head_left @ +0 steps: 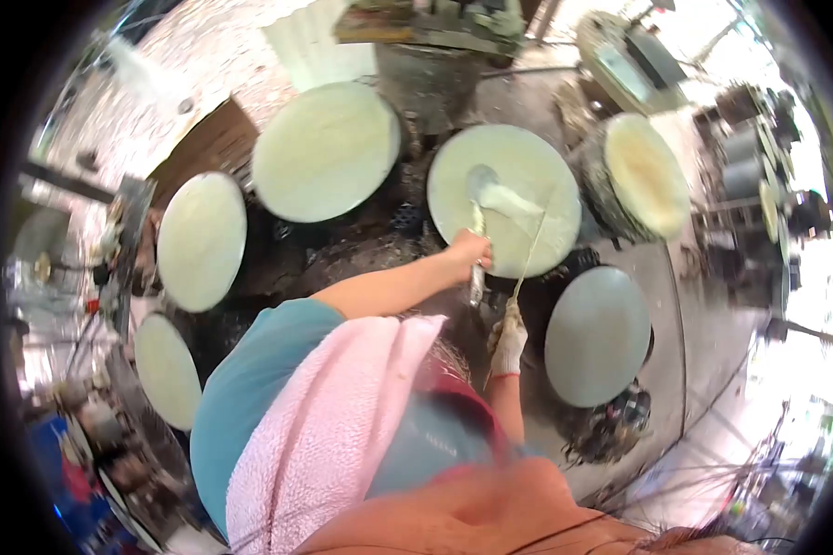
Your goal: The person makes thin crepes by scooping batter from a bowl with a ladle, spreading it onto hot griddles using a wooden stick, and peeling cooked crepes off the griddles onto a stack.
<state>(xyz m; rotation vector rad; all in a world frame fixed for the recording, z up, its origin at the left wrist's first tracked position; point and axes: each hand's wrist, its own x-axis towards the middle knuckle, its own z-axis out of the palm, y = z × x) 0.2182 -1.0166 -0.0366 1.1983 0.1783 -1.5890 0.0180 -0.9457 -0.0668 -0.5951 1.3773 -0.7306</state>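
Observation:
My left hand (470, 255) is closed round the handle of a ladle (480, 182), whose bowl is over a round pan (453, 222) coated with pale batter. White batter (511, 202) lies in a thick streak beside the ladle. My right hand (507, 347), in a whitish glove, is closed on a long thin stick (531, 250). The stick's far end reaches over the right part of the same pan. To the right of my gloved hand is a bluish-grey round surface (597, 337).
More round, pale-coated pans stand around: a large one (326, 153) at upper left, two (202, 242) farther left, and one with a yellowish middle (646, 176) at right. A dark stand (430, 79) is beyond. A cardboard piece (204, 153) leans at upper left.

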